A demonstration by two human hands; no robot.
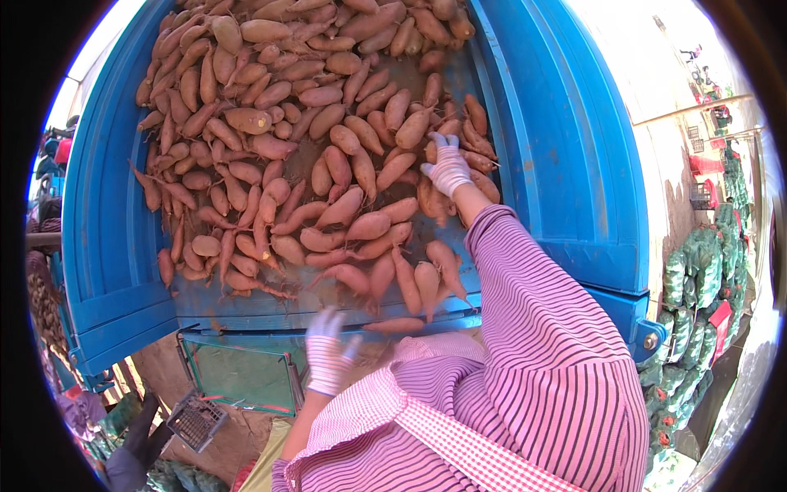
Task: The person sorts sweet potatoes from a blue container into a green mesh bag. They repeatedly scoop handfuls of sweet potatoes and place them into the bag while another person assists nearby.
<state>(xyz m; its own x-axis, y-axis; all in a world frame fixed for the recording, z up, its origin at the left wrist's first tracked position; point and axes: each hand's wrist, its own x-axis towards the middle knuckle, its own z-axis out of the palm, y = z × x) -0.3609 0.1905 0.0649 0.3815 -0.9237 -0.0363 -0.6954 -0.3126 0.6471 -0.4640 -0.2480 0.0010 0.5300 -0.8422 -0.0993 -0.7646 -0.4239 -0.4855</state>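
Note:
Many sweet potatoes (pixel 249 121) lie heaped and scattered in the blue metal bed (pixel 572 141) of a cargo vehicle. My right hand (pixel 447 166), in a striped white glove, reaches to the right side of the bed. Its thumb and fingers straddle a sweet potato (pixel 431 152); whether they grip it I cannot tell. Lower down, my left hand (pixel 329 353) hovers near the bed's front edge, gloved alike and slightly blurred. Its fingers are apart and it holds nothing. Close to its right, one sweet potato (pixel 395 325) rests along the edge.
Below the edge stands a green-framed panel (pixel 240 374) beside a dark plastic crate (pixel 197 421). A person's dark-clothed limb (pixel 138 443) shows at lower left. Stacked green bags (pixel 701 264) line the right side. Blue side walls (pixel 114 203) bound the bed.

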